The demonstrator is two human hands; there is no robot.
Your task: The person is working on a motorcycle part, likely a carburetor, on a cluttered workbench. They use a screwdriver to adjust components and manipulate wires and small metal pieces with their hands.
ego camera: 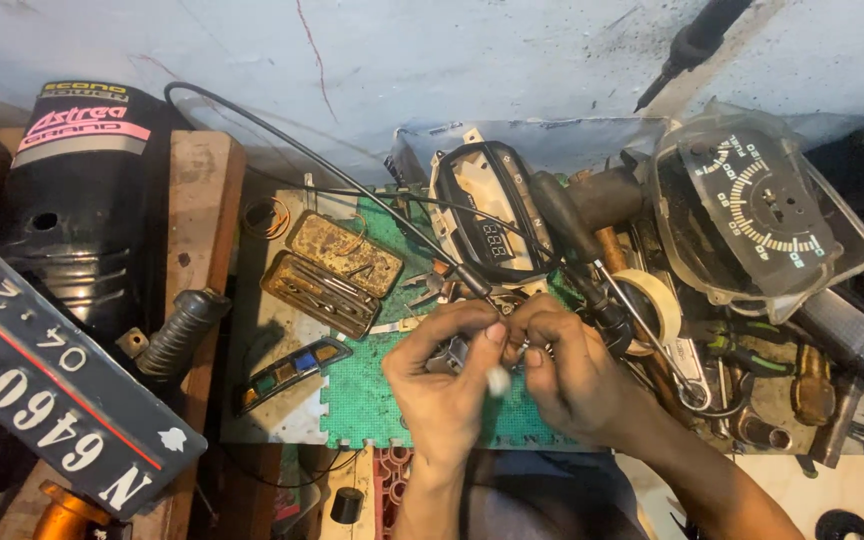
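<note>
Step in hand: I judge this as close fiddly work on a small grey part (449,355) — I have it pinched up over the green mat (367,400) at the middle of the bench, both hands meeting on it.
Left hand (442,385): curled tight, thumb and forefinger gripping the grey part; the other fingers folded under it.
Right hand (567,370): closed too, fingertips nipped on something tiny at the part's right side — what exactly, I cannot tell; a small white blob (498,380) shows just below where my thumbs meet.
Next move calls for: a steady pinch and fine fingertip control, I think, since the piece is small and half hidden.
Around: black cable (332,170) running in from the left, open rusty tin (332,275) beside the mat, tape roll (652,300) and round gauge (752,205) to the right.
</note>
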